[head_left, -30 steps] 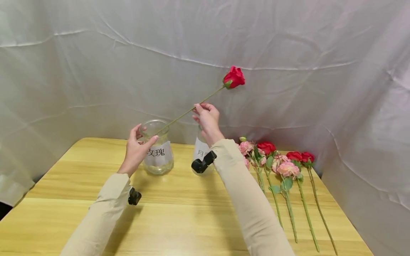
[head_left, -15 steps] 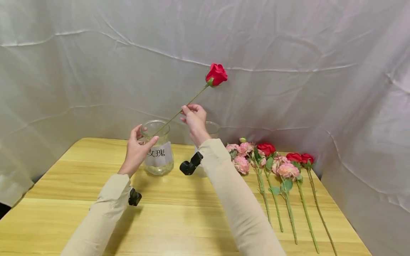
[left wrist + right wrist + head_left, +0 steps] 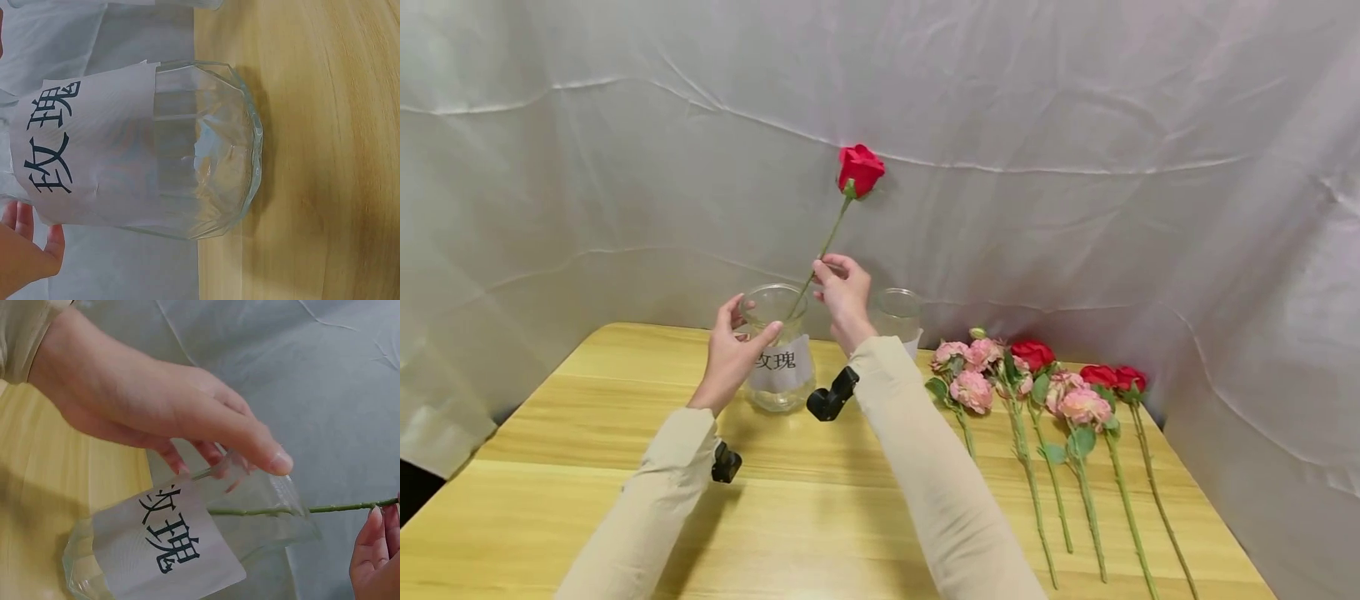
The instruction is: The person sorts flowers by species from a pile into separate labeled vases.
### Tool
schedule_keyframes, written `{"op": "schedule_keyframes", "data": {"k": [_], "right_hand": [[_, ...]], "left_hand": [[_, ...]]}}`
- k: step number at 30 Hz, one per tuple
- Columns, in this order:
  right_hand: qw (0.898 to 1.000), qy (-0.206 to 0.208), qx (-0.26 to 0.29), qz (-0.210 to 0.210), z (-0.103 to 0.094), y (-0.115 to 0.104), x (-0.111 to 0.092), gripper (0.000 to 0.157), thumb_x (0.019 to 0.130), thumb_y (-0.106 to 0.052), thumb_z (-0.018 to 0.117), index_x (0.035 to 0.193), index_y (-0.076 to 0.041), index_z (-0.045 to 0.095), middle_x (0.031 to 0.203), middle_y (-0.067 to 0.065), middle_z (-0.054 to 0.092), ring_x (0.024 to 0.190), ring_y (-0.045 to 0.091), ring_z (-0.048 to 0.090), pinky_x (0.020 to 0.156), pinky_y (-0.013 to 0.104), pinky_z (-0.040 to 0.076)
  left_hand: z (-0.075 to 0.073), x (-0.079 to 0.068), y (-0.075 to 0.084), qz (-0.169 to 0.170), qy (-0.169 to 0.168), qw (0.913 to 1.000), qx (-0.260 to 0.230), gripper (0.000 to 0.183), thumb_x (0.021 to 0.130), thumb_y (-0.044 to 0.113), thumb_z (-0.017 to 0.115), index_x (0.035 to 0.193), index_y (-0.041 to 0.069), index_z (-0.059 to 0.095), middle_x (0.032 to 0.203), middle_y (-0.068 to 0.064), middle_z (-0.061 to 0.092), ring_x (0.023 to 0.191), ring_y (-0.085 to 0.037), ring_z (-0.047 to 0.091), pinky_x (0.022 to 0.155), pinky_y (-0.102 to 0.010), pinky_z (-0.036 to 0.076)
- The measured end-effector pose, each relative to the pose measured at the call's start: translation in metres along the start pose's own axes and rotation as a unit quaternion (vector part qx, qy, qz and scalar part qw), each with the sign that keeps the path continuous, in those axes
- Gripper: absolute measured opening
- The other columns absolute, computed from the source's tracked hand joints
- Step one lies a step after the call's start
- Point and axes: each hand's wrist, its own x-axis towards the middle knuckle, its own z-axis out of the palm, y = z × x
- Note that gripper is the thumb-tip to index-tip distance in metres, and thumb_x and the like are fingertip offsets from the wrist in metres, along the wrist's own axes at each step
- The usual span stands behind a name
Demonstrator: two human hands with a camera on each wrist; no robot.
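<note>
A glass vase (image 3: 780, 396) with a white paper label bearing black characters stands on the table. My left hand (image 3: 733, 354) grips it round the neck, thumb at the front just below the rim and fingers behind. In the right wrist view the left thumb (image 3: 275, 459) lies near the rim. Above and right of the vase, my right hand (image 3: 847, 304) pinches the green stem of a red rose (image 3: 861, 171), bloom up and leaning slightly right. The stem (image 3: 250, 512) runs through the mouth into the vase, its lower end hidden behind the label.
A second labelled glass vase (image 3: 898, 312) stands to the right, partly behind my right arm. Beyond it several flowers lie on the wooden table (image 3: 820, 517), among them pink blooms (image 3: 972, 392) and red roses (image 3: 1032, 354). A grey curtain (image 3: 1037, 233) hangs behind.
My right hand has moved left and slightly down with the rose, whose stem has swung more upright and reaches into the vase. The left hand keeps its hold on the vase.
</note>
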Motion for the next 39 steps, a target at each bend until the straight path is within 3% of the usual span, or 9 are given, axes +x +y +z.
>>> {"op": "schedule_keyframes", "data": {"k": [9,19,29,33,39], "right_hand": [[0.996,-0.029,-0.08,-0.027,0.001,0.001,0.003,0.017,0.09,-0.004,0.067,0.105,0.003,0.069,0.086,0.005,0.067,0.067,0.01,0.055,0.052,0.019,0.042],[0.987,-0.076,-0.138,-0.027,0.004,-0.002,0.001,0.02,0.091,-0.008,0.067,0.107,0.003,0.071,0.088,0.005,0.068,0.07,0.006,0.054,0.057,0.02,0.043],[0.993,-0.107,-0.031,0.045,-0.002,0.002,0.0,0.02,0.09,0.003,0.064,0.109,0.008,0.067,0.098,0.016,0.071,0.083,0.018,0.066,0.063,0.024,0.054],[0.991,-0.117,-0.036,0.053,-0.006,0.002,0.0,0.024,0.09,0.003,0.063,0.113,0.01,0.064,0.103,0.018,0.07,0.08,0.014,0.063,0.071,0.028,0.055],[0.988,-0.131,-0.055,0.053,-0.007,-0.005,0.002,0.025,0.091,0.001,0.062,0.115,0.008,0.063,0.107,0.019,0.068,0.088,0.02,0.064,0.062,0.02,0.051]], "left_hand": [[0.003,0.0,0.0,0.005,0.008,1.0,-0.001,0.081,0.09,0.022,0.07,0.15,-0.001,0.02,0.145,-0.018,0.039,0.129,-0.032,0.035,0.107,-0.045,0.032],[0.001,-0.001,0.001,-0.002,0.007,1.0,0.001,0.081,0.09,0.021,0.069,0.15,-0.001,0.02,0.146,-0.018,0.039,0.13,-0.032,0.035,0.107,-0.045,0.031],[0.002,-0.001,0.001,-0.002,0.009,1.0,0.001,0.081,0.09,0.022,0.069,0.15,-0.001,0.02,0.145,-0.018,0.039,0.129,-0.032,0.035,0.107,-0.045,0.032],[0.001,-0.002,0.002,-0.003,0.009,0.9999,-0.003,0.081,0.089,0.022,0.07,0.15,0.001,0.02,0.146,-0.017,0.039,0.129,-0.032,0.034,0.107,-0.044,0.031],[-0.001,-0.002,0.004,-0.005,0.01,0.9999,-0.011,0.082,0.09,0.022,0.069,0.151,0.002,0.019,0.146,-0.017,0.038,0.128,-0.03,0.034,0.107,-0.043,0.031]]}}
